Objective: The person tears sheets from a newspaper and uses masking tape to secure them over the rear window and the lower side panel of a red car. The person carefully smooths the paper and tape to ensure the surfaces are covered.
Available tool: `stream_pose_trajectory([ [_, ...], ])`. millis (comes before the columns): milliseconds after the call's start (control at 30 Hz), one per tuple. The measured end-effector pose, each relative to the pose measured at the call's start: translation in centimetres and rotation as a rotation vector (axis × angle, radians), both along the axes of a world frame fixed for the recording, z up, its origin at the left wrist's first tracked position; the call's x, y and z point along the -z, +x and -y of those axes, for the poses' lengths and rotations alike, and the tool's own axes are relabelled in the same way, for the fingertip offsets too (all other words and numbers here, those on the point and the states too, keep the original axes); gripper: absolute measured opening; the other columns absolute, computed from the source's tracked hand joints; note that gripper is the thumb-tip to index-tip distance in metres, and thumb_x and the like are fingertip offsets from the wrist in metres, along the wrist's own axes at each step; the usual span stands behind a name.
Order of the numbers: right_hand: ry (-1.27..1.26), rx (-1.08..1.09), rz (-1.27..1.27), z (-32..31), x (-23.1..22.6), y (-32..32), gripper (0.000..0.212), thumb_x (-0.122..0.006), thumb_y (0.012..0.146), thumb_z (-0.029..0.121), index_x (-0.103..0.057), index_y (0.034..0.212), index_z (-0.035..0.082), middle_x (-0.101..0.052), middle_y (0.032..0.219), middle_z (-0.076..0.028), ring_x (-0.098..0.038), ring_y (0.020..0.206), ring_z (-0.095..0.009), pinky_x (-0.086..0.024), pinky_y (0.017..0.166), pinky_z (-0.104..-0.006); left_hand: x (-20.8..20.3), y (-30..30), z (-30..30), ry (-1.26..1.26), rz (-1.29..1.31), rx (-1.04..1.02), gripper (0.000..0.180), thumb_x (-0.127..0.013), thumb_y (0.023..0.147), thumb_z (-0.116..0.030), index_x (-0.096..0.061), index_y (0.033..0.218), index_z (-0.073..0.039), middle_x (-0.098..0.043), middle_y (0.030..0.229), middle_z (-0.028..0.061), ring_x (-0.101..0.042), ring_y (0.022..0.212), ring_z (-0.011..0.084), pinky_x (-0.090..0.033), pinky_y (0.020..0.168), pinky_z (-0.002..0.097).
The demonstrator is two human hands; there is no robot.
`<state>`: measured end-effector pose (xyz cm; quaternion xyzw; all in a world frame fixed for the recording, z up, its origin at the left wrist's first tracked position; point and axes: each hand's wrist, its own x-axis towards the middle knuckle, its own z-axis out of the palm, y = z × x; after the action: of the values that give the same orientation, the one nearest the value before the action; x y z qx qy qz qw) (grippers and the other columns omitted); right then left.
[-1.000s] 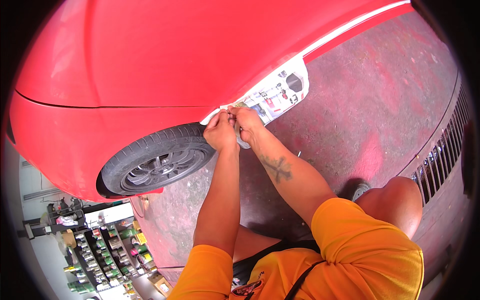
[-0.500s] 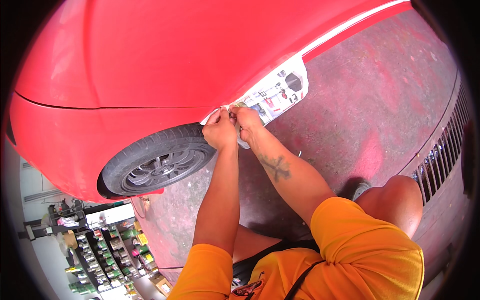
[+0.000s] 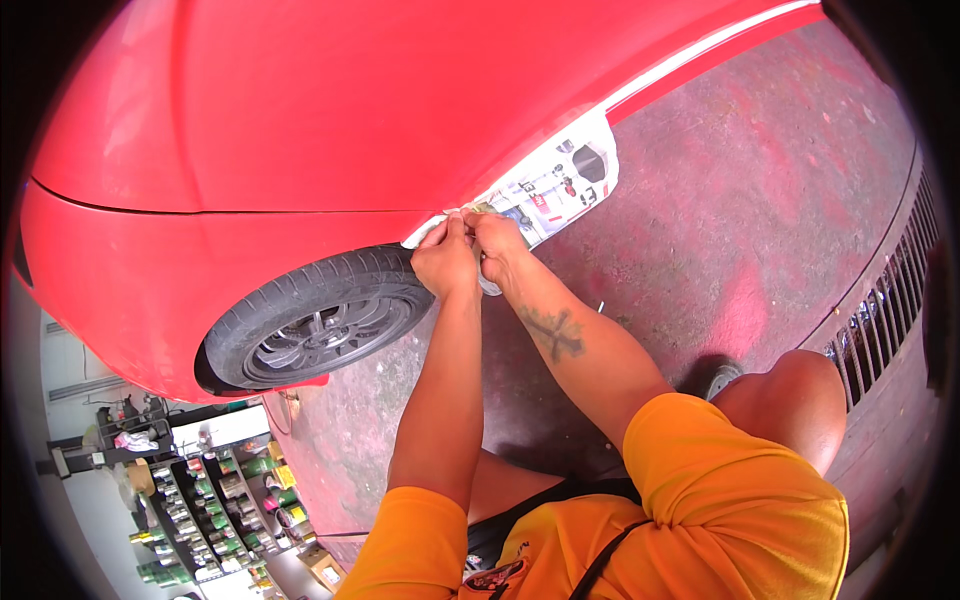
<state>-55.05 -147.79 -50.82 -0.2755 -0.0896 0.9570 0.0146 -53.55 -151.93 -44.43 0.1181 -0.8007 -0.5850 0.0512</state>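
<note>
Both my hands meet at the lower edge of a red car's body, just behind the wheel arch. My left hand pinches a strip of masking tape against the panel edge. My right hand grips the same spot from the right, with a tape roll partly hidden under it. A sheet of printed paper is stuck along the sill to the right of my hands. The black tyre with its alloy wheel sits just left of my left hand.
The concrete floor is stained pink with overspray. A metal drain grate runs along the right. My bare knee is bent at the lower right. Shelves with many paint cans stand at the lower left.
My hands have stayed at the same spot on the panel edge; only the fingers have shifted slightly on the tape.
</note>
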Motion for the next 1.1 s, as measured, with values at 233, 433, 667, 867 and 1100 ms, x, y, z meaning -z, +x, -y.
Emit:
stream_pose_trajectory([
  [233, -0.014, -0.026, -0.017, -0.1, 0.4, -0.1, 0.015, -0.066, 0.106, 0.012, -0.071, 0.095, 0.002, -0.068, 0.082, -0.006, -0.058, 0.065, -0.016, -0.049, 0.057, -0.0344, 0.9, -0.3, -0.2, 0.014, -0.023, -0.088, 0.019, -0.077, 0.097, -0.012, -0.081, 0.102, 0.006, -0.079, 0.088, 0.0111, -0.072, 0.072, 0.0154, -0.058, 0.062, 0.0302],
  [433, -0.093, 0.006, 0.025, 0.1, -0.2, 0.1, 0.014, -0.072, 0.102, 0.008, -0.072, 0.091, 0.001, -0.066, 0.078, -0.004, -0.054, 0.061, -0.015, -0.047, 0.056, -0.0322, 1.1, -0.2, -0.6, 0.006, -0.080, -0.083, 0.011, -0.075, 0.097, -0.002, -0.077, 0.101, 0.009, -0.077, 0.090, 0.0124, -0.072, 0.073, 0.0162, -0.059, 0.063, 0.0266],
  [667, -0.022, -0.014, -0.014, 0.3, -0.2, 0.1, 0.014, -0.067, 0.106, 0.010, -0.072, 0.096, 0.001, -0.072, 0.088, -0.009, -0.065, 0.073, -0.018, -0.054, 0.062, -0.0359, 2.9, -1.0, 0.6, -0.063, -0.168, -0.102, 0.018, -0.080, 0.091, -0.012, -0.083, 0.100, 0.003, -0.082, 0.092, 0.0145, -0.077, 0.077, 0.0210, -0.061, 0.070, 0.0342],
  [867, -0.050, 0.030, -0.061, 0.4, 0.4, -0.5, 0.014, -0.067, 0.106, 0.008, -0.072, 0.095, -0.001, -0.071, 0.087, -0.009, -0.065, 0.071, -0.019, -0.056, 0.063, -0.0355, 1.7, -0.7, -0.1, -0.301, -0.174, -0.121, 0.021, -0.082, 0.091, -0.022, -0.085, 0.100, -0.003, -0.082, 0.092, 0.0131, -0.079, 0.080, 0.0243, -0.061, 0.073, 0.0380],
  [1100, 0.019, 0.029, -0.002, 0.4, -0.2, -0.6, 0.014, -0.068, 0.105, 0.008, -0.072, 0.095, -0.002, -0.071, 0.085, -0.010, -0.065, 0.069, -0.019, -0.056, 0.060, -0.0360, 0.2, 0.1, -1.1, -0.453, -0.122, -0.221, 0.020, -0.083, 0.088, -0.026, -0.087, 0.096, -0.008, -0.083, 0.090, 0.0108, -0.079, 0.080, 0.0268, -0.061, 0.073, 0.0399],
])
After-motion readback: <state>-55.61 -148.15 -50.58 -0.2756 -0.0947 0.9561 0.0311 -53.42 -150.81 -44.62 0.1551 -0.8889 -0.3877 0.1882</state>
